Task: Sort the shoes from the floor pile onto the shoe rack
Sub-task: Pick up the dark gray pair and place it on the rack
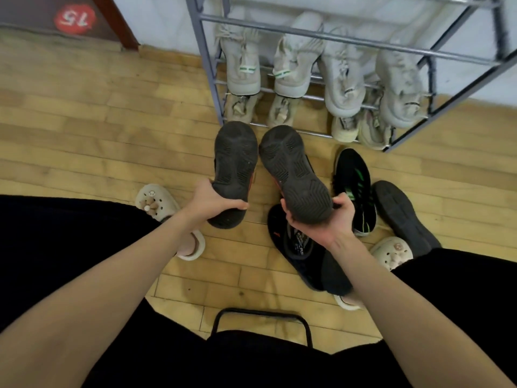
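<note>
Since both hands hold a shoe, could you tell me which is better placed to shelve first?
Probably the left hand: its dark-soled shoe has its toe nearer the grey metal rack.

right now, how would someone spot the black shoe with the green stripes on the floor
Start at the grey metal shoe rack and look at the wooden floor in front of its right end. The black shoe with green stripes lies there upright, just right of the right hand; it alone shows green, unlike the plain dark shoes beside it.

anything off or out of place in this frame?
Minor only: one dark shoe lies sole-up on the floor beside the black-and-green sneaker. Left hand and right hand each hold a black shoe sole-up. Rack pairs look tidy.
</note>
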Available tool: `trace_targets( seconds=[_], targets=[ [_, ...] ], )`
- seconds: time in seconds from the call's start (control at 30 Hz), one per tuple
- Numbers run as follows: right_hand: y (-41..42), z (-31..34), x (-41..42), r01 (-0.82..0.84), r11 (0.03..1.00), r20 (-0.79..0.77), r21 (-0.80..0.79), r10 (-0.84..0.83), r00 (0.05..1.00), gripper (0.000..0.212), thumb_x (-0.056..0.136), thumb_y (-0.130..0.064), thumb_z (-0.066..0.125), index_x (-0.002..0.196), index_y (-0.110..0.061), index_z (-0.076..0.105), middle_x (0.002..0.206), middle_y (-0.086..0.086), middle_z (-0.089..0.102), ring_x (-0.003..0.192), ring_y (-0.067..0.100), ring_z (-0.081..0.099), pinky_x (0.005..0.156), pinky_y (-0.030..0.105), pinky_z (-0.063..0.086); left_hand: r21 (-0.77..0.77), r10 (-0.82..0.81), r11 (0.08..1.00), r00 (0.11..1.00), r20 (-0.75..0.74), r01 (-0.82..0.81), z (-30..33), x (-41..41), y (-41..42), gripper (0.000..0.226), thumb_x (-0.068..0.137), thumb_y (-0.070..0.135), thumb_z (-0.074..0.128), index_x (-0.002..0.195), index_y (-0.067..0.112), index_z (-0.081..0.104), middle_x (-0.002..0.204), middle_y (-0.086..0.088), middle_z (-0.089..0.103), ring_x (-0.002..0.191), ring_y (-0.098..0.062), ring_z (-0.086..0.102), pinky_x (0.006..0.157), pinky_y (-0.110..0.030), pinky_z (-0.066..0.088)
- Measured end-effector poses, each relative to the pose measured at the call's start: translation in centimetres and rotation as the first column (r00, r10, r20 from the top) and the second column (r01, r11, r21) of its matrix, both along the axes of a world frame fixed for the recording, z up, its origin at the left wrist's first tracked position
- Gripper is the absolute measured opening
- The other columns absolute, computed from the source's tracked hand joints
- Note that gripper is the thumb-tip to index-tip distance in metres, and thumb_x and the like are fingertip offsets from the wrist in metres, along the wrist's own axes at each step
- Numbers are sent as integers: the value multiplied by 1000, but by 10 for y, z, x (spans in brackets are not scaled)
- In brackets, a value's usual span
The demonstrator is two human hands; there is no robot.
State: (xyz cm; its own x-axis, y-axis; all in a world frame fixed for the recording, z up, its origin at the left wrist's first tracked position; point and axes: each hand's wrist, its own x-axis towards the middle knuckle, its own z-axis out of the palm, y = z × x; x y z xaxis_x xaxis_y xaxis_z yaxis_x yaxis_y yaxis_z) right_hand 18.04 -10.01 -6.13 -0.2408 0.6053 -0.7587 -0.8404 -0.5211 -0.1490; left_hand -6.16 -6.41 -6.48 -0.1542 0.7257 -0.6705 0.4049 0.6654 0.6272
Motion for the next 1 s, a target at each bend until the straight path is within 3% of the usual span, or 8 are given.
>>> trace_targets(
  seconds=[0.27,0.37,0.43,0.5,0.6,0.73,0.83,1.0],
  targets=[
    [6,40,23,-23,999,197,32,16,980,47,80,-26,37,116,-6,60,127,24,56,121,47,50,101,55,43,-49,53,998,984,170,-45,46,6,12,59,61,20,90,106,8,54,96,-1,63,81,-13,62,61,-26,51],
    [11,65,29,-157,986,413,53,121,903,51,76,-27,45,120,-4,59,127,22,58,116,45,54,102,58,41,-57,94,995,976,195,-84,59,0,16,59,62,21,90,109,4,59,101,-5,67,90,-20,65,71,-32,54],
    [14,81,27,-302,953,606,38,218,765,53,63,-31,55,110,-8,65,124,18,60,114,41,57,99,55,45,-85,154,987,946,286,-135,70,-4,18,63,60,24,89,113,3,62,106,-8,71,97,-24,68,79,-38,58],
    [16,92,23,-457,889,786,-14,293,545,23,61,-34,58,75,-18,66,99,11,63,98,30,58,86,40,45,-112,205,978,904,375,-176,80,-6,21,71,54,27,84,119,9,63,112,-11,71,104,-29,67,84,-44,57],
    [16,100,24,-582,811,952,-57,220,214,21,63,-41,56,61,-20,54,72,2,52,75,19,48,68,32,34,-48,246,968,894,375,-246,101,-2,23,63,60,20,76,120,7,60,114,-14,69,100,-31,67,76,-40,57],
    [5,100,32,-656,753,993,-49,-36,-116,44,65,-51,55,92,-18,67,92,1,59,83,15,53,71,26,38,227,182,950,970,163,-216,125,4,23,59,65,9,76,120,8,54,112,-6,59,96,-22,60,67,-30,49],
    [4,113,35,-644,764,955,-18,-177,-237,65,65,-51,58,121,-19,62,109,-3,45,100,15,51,91,28,42,459,109,885,994,-27,-84,140,15,21,57,66,11,77,117,11,53,108,-2,53,97,-17,54,70,-27,44],
    [11,131,41,-669,742,830,32,-393,-396,67,67,-49,59,128,-23,57,117,7,42,112,29,46,103,43,38,702,45,681,944,-327,210,156,22,23,62,63,24,77,119,15,52,109,2,56,96,-13,54,72,-25,46]
  ],
)
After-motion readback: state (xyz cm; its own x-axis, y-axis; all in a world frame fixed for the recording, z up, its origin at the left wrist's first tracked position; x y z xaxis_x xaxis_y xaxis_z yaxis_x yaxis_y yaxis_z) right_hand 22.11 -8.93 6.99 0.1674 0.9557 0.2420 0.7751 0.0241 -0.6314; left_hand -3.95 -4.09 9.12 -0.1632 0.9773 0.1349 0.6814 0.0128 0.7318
